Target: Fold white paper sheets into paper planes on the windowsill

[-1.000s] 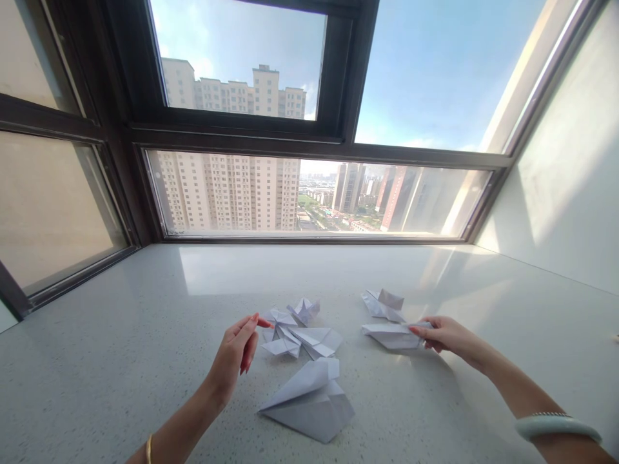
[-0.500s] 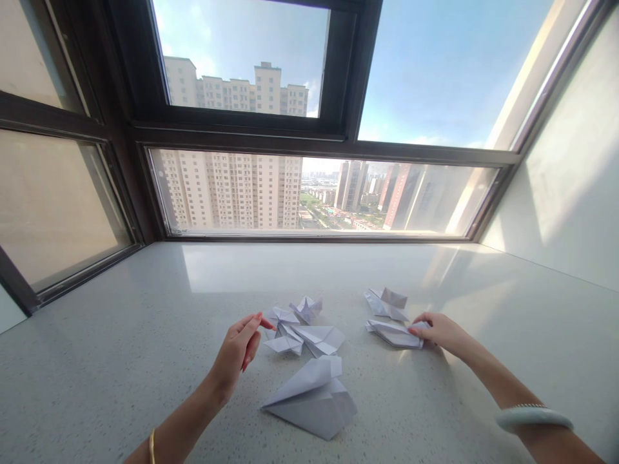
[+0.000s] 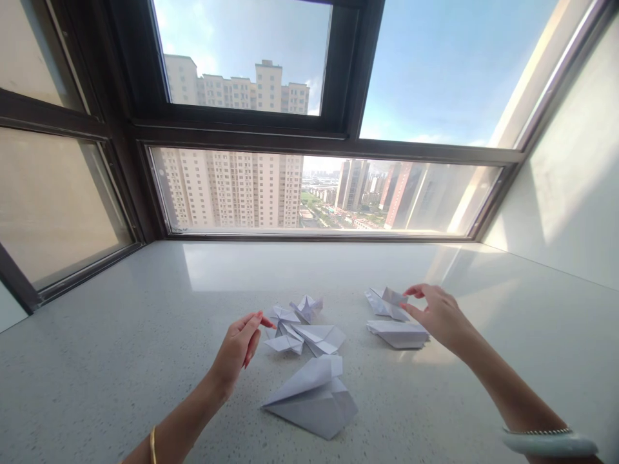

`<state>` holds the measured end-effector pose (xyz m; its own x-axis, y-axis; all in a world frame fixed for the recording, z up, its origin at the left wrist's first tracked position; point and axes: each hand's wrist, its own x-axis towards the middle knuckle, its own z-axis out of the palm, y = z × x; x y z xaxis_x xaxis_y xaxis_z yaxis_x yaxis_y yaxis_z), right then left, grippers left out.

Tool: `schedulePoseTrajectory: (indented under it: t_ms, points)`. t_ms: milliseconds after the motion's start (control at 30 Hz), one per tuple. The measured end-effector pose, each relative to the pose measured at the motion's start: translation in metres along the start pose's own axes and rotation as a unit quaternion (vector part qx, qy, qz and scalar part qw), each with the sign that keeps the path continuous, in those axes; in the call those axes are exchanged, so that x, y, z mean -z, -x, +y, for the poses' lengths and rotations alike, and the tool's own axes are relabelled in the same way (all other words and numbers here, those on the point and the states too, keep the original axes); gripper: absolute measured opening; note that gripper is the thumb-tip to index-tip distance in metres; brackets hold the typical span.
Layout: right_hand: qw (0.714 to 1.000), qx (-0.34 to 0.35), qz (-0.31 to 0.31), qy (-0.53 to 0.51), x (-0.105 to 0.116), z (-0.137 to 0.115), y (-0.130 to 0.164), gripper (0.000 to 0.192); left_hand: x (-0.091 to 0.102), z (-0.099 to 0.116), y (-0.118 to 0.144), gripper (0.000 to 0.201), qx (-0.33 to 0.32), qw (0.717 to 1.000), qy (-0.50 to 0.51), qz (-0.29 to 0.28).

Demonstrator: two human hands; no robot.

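Right hand (image 3: pixel 438 312) spread open, reaching over the far folded paper (image 3: pixel 385 303) on the counter (image 3: pixel 145 335), left hand (image 3: pixel 239 345) loosely curled, empty, beside the paper cluster (image 3: pixel 302 328); risk: a careless grab crushes the creases or knocks the flat piece (image 3: pixel 397 334) just below it.

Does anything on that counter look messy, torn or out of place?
Nothing stands out. Folded white paper shapes lie loosely scattered on the speckled counter: a cluster by the left hand, two pieces by the right hand, and a larger paper plane nearest. None looks torn.
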<state>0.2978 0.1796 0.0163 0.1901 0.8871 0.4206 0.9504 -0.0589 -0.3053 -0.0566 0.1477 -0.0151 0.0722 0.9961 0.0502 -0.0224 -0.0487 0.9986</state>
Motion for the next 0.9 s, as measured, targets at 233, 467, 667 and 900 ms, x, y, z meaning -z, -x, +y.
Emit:
schedulePoseTrajectory:
  t_ms: [233,467,667,900]
  points:
    - [0.952,0.204,-0.168,-0.152,-0.011,-0.105,0.026,0.014,-0.003,0.001,0.002,0.031,-0.055,0.993,-0.099,-0.020]
    - [0.941,0.193,-0.234,-0.148,-0.062,-0.117,0.040,0.038,-0.002,-0.013,0.006,0.024,-0.194,0.891,-0.404,-0.070]
    - [0.943,0.137,-0.257,-0.161,-0.062,-0.115,0.039,0.015,0.001,-0.023,0.004,0.036,-0.175,0.832,-0.512,-0.122]
    - [0.916,0.087,-0.270,-0.284,-0.052,-0.106,0.030,0.025,0.003,-0.013,0.004,0.031,-0.167,0.816,-0.548,-0.078]
